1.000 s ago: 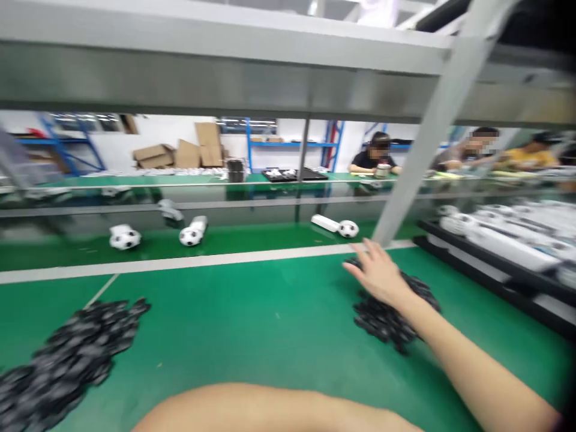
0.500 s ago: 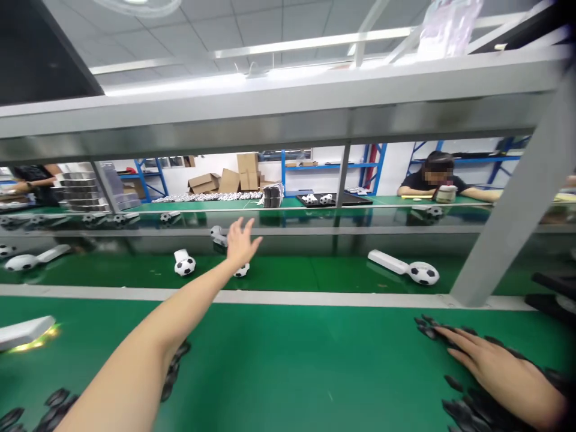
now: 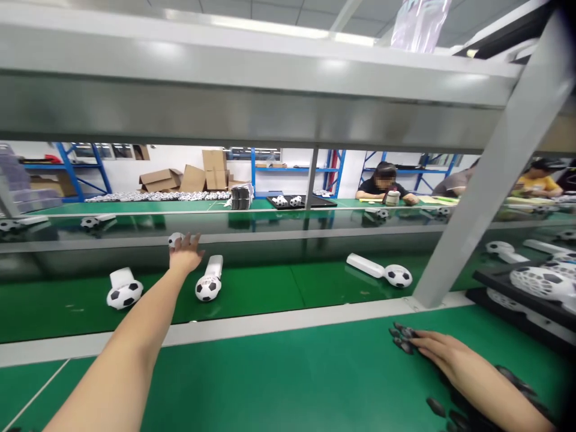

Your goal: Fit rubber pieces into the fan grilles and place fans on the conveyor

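Observation:
My left hand (image 3: 186, 255) reaches out over the conveyor belt with its fingers spread. Just behind its fingers is a white ball-shaped head (image 3: 173, 239) with black football patches; whether I touch it cannot be made out. Near my forearm lie two white-handled devices with football-patterned heads, one on the left (image 3: 125, 294) and one on the right (image 3: 209, 287). My right hand (image 3: 450, 354) rests low over the green worktop (image 3: 288, 378), fingers stretched out. Its fingertips are at a small cluster of black pieces (image 3: 402, 337), and more black pieces (image 3: 459, 417) lie under the wrist.
Another football-headed device (image 3: 398, 276) lies on the belt towards the right. Black trays (image 3: 486, 277) with perforated white shells stand at the right edge. A slanted metal post (image 3: 477, 192) and an overhead beam (image 3: 252, 114) frame the belt. Co-workers (image 3: 382, 180) sit beyond it.
The view has turned right and come closer to the belt. My left hand has shifted left in view, uncovering a device formerly behind it. My right hand stays by the black pieces.

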Demonstrator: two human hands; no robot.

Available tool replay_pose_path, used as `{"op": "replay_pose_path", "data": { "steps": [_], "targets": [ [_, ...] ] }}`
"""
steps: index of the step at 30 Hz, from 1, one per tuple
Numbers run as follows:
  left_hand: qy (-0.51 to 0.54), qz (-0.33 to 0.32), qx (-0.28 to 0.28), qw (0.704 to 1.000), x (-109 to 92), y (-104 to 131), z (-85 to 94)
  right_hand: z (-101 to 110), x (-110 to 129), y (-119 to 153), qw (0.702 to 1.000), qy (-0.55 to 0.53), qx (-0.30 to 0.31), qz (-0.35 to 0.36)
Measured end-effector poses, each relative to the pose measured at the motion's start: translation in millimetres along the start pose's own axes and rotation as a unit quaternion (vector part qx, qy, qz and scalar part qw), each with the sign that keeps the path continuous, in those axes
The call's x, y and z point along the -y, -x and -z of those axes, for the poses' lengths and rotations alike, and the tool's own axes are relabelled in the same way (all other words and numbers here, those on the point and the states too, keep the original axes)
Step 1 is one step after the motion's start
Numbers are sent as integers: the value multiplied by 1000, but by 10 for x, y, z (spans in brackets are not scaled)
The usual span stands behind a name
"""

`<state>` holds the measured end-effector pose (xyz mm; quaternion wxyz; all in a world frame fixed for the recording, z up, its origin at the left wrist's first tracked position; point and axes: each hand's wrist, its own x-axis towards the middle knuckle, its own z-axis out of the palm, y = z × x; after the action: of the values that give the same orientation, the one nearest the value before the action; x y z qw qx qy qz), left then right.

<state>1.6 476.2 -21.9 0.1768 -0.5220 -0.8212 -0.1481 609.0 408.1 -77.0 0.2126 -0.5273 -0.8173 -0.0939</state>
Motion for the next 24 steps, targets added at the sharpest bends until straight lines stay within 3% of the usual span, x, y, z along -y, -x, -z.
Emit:
{"op": "replay_pose_path", "data": {
  "steps": [3, 10, 13, 18, 24],
  "targets": [
    [0, 2, 46, 999, -2, -90, -139, 37, 26, 1, 997, 7, 78, 7],
    [13, -12, 138, 990, 226, -32, -334, 11, 101, 27, 996, 10, 83, -18],
    [4, -14, 126, 992, 292, -4, -355, -22, 94, 39, 996, 6, 83, -8],
    [-14, -44, 118, 992, 201, -174, -387, -77, 25, 64, 998, 26, 48, 7],
    [-19, 51, 112, 992, 185, -280, -437, -44, -23, 86, 997, 41, 44, 55]
  ]
}}
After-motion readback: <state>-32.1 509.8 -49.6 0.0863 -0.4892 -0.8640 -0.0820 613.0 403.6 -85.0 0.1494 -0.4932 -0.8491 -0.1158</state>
